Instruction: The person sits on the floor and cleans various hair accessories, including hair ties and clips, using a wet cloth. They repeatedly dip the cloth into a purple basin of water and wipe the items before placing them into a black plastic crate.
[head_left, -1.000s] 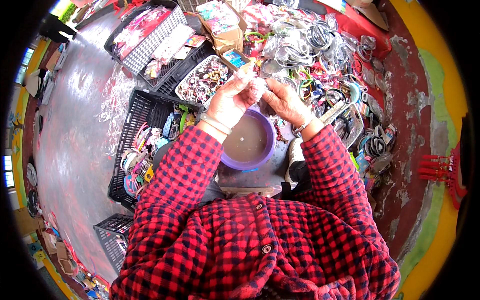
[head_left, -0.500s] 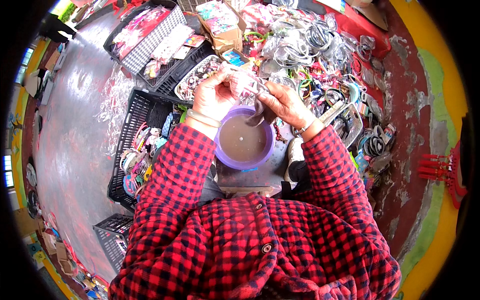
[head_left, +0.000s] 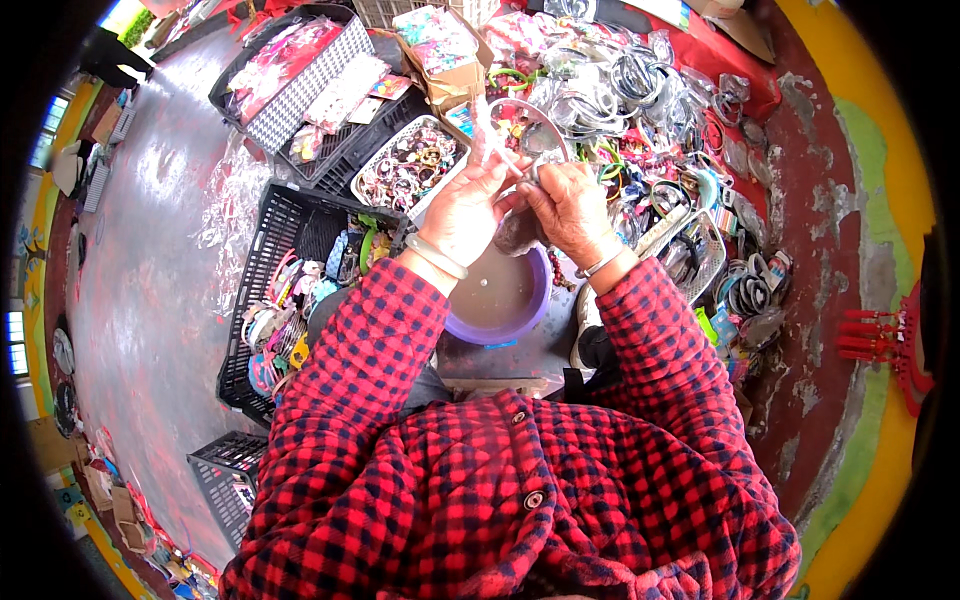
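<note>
Above a purple basin [head_left: 497,335] of murky water, my two hands work close together. My left hand [head_left: 462,215] is closed on a thin, pale pinkish hoop, which looks like a headband [head_left: 545,113] and curves up beyond my fingers. A grey-brown wet cloth [head_left: 516,233] is pinched in my right hand [head_left: 572,212] and hangs below the fingers over the water. The cloth's upper part lies against the hoop near my right fingertips. How far it wraps around is hidden by my fingers.
Left of the basin, a black crate [head_left: 250,300] holds headbands and hair accessories. A white basket [head_left: 385,165] of small hair ties stands beyond it, near a cardboard box [head_left: 455,82]. Bagged hoops [head_left: 635,80] pile up at the far right. My shoe [head_left: 588,305] is beside the basin.
My left hand has moved right and nearer to me, closer to my right hand. The hoop now stands up in view beyond my hands. The cloth is more bunched.
</note>
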